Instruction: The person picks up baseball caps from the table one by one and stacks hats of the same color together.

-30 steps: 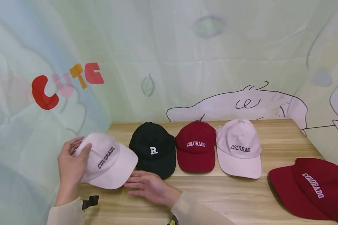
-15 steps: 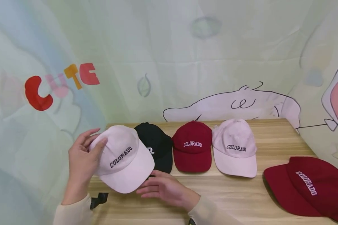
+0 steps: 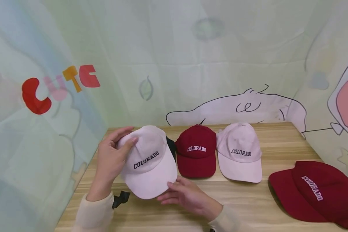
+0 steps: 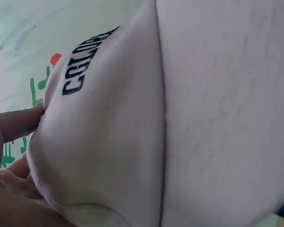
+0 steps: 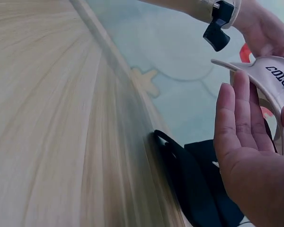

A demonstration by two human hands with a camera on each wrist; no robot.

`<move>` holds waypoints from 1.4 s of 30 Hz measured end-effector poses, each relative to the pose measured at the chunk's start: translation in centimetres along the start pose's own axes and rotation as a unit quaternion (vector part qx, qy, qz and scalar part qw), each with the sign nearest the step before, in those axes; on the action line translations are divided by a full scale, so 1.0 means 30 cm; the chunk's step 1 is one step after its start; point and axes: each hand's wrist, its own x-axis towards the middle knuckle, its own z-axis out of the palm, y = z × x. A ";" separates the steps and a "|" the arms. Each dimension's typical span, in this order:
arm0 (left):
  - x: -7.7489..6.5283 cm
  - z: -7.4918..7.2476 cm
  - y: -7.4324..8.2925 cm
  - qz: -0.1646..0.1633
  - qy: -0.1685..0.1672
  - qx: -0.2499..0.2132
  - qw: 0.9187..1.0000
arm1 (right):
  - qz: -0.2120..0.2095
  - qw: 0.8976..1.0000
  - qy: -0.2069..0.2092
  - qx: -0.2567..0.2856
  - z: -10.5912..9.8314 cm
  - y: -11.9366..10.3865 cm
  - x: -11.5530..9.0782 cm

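Observation:
A white baseball cap (image 3: pixel 146 143) lettered COLORADO is held up over the front left of the table, its brim tipped down to the right. My left hand (image 3: pixel 111 158) grips its crown from the left, thumb on the front panel and fingers behind. At the brim's right corner, my right hand (image 3: pixel 191 198) pinches the edge, thumb above and straight fingers underneath. In the left wrist view the crown and brim (image 4: pixel 227 104) fill most of the picture. A black cap (image 5: pixel 203 179) sits below and behind, mostly hidden by the white one in the head view.
Right of the black cap stand a red COLORADO cap (image 3: pixel 197 164) and another white COLORADO cap (image 3: pixel 240 169), side by side. A larger red cap (image 3: pixel 313 193) lies turned at the right. Printed curtain (image 3: pixel 174 80) encloses the wooden table (image 3: pixel 243 206) behind and at both sides.
Both hands have carried the white cap to the right, across the front of the black cap, and its lettering has turned more level. The right thumb has come onto the brim.

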 end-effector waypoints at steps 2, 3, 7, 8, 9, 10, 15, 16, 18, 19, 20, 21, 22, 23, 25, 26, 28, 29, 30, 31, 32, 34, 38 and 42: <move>0.006 0.028 0.005 0.003 -0.007 -0.002 1.000 | -0.004 1.000 0.002 0.001 -0.009 -0.010 -0.020; 0.009 0.043 0.007 0.005 -0.010 -0.008 1.000 | -0.008 1.000 0.002 0.002 -0.013 -0.015 -0.029; 0.021 0.099 0.015 0.016 -0.029 -0.021 0.999 | -0.021 1.000 0.006 0.000 -0.032 -0.032 -0.067; 0.024 0.114 0.016 0.018 -0.035 -0.023 0.999 | -0.025 1.000 0.008 -0.001 -0.037 -0.036 -0.077; 0.027 0.128 0.017 0.018 -0.040 -0.022 0.999 | -0.027 1.000 0.011 -0.002 -0.042 -0.039 -0.087; 0.030 0.142 0.018 0.018 -0.045 -0.022 0.999 | -0.030 0.999 0.016 -0.002 -0.048 -0.042 -0.097; 0.043 0.209 0.024 0.013 -0.066 -0.019 0.998 | -0.041 0.998 0.045 -0.003 -0.073 -0.054 -0.148; 0.045 0.222 0.025 0.014 -0.069 -0.021 0.997 | -0.044 0.998 0.051 -0.005 -0.076 -0.056 -0.157; 0.049 0.248 0.029 0.021 -0.074 -0.020 0.997 | -0.048 0.997 0.062 -0.009 -0.079 -0.060 -0.174; 0.051 0.261 0.030 0.026 -0.077 -0.021 0.997 | -0.050 0.996 0.069 -0.011 -0.080 -0.062 -0.181; 0.053 0.273 0.032 0.031 -0.079 -0.021 0.996 | -0.051 0.996 0.077 -0.013 -0.080 -0.065 -0.188; 0.055 0.286 0.033 0.037 -0.081 -0.021 0.996 | -0.053 0.995 0.084 -0.014 -0.080 -0.068 -0.194; 0.057 0.298 0.034 0.042 -0.082 -0.022 0.996 | -0.053 0.994 0.092 -0.014 -0.080 -0.071 -0.201; 0.060 0.311 0.036 0.046 -0.084 -0.023 0.995 | -0.055 0.993 0.100 -0.013 -0.081 -0.074 -0.209; 0.064 0.336 0.037 0.053 -0.088 -0.027 0.994 | -0.058 0.992 0.114 -0.011 -0.085 -0.080 -0.225; 0.066 0.350 0.037 0.057 -0.089 -0.029 0.994 | -0.061 0.991 0.121 -0.011 -0.088 -0.083 -0.233; 0.070 0.378 0.038 0.063 -0.092 -0.038 0.993 | -0.065 0.989 0.134 -0.008 -0.095 -0.090 -0.251; 0.070 0.392 0.040 0.063 -0.094 -0.040 0.993 | -0.067 0.988 0.141 -0.007 -0.098 -0.093 -0.261; 0.071 0.405 0.040 0.066 -0.096 -0.041 0.992 | -0.068 0.987 0.149 -0.007 -0.102 -0.096 -0.270; 0.071 0.418 0.042 0.069 -0.098 -0.043 0.992 | -0.069 0.985 0.157 -0.008 -0.106 -0.098 -0.279; 0.069 0.431 0.045 0.068 -0.101 -0.047 0.991 | -0.071 0.984 0.164 -0.010 -0.110 -0.100 -0.287; 0.068 0.456 0.050 0.071 -0.106 -0.051 0.990 | -0.072 0.981 0.179 -0.011 -0.117 -0.102 -0.304; 0.064 0.506 0.060 0.082 -0.119 -0.060 0.988 | -0.073 0.976 0.204 -0.010 -0.129 -0.107 -0.337; 0.062 0.554 0.065 0.091 -0.135 -0.053 0.985 | -0.082 0.973 0.215 -0.003 -0.147 -0.115 -0.379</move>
